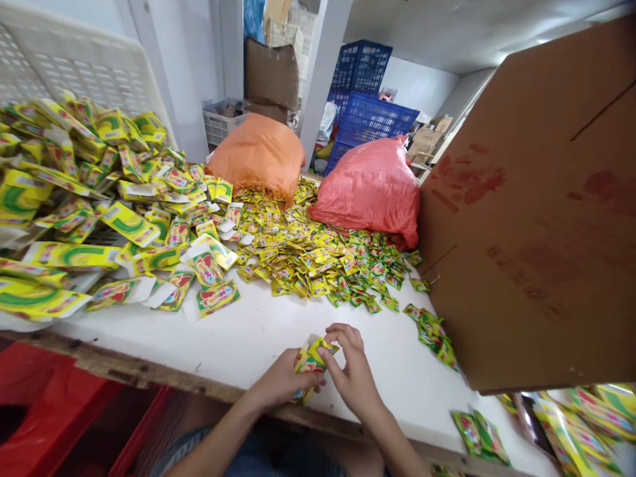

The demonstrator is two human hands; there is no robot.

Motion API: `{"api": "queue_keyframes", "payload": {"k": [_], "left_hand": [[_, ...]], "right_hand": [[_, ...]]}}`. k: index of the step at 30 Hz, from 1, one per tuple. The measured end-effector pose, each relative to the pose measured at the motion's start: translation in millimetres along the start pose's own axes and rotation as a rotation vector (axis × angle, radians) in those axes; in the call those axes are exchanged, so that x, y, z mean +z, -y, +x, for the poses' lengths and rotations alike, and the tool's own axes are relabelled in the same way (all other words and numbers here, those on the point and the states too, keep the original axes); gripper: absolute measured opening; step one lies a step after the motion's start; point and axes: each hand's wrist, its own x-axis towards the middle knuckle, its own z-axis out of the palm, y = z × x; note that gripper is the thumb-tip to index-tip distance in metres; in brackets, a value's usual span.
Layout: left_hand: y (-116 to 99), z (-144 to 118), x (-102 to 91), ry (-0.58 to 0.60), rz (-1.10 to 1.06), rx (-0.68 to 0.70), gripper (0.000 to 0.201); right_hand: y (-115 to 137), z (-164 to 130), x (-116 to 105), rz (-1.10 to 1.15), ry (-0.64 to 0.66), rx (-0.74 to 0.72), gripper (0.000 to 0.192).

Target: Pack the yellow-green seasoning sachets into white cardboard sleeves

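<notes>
Near the table's front edge, my left hand (281, 383) is wrapped round a small yellow-green carton (306, 364) whose white top flap stands up. My right hand (354, 374) pinches a small yellow sachet (328, 346) at the carton's mouth, thumb in front and fingers behind. How far the sachet reaches into the carton is hidden. Beyond both hands spreads a heap of yellow and green sachets (318, 262). To the left lies a big pile of flattened and partly opened cartons (132, 222), some with white flaps out.
A white crate (89, 56) lies tipped behind the cartons. Orange (258, 156) and red (370, 189) sacks rest on the heap. A large cardboard box (536, 218) stands at the right, with loose sachets (481, 434) and filled-looking cartons (586, 424) near it. Blue crates (375, 119) are stacked behind.
</notes>
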Motion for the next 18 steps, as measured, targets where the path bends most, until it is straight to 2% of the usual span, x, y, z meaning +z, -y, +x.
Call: {"api": "queue_keyframes", "payload": {"k": [6,10,12,18], "left_hand": [[-3,-2,0.5,0.004,0.007,0.010,0.027],[-2,-3,0.5,-0.039,0.033,0.116,0.031],[-2,-4,0.7,-0.091,0.036,0.160,0.032],[-3,-3,1.3,-0.124,0.026,0.102,0.027]], "right_hand": [[1,8,10,0.010,-0.033,0.068,0.007],[3,10,4,0.069,0.114,0.028,0.015],[3,9,-1,0.039,0.159,0.007,0.009],[2,8,-8,-0.181,0.074,-0.018,0.010]]}}
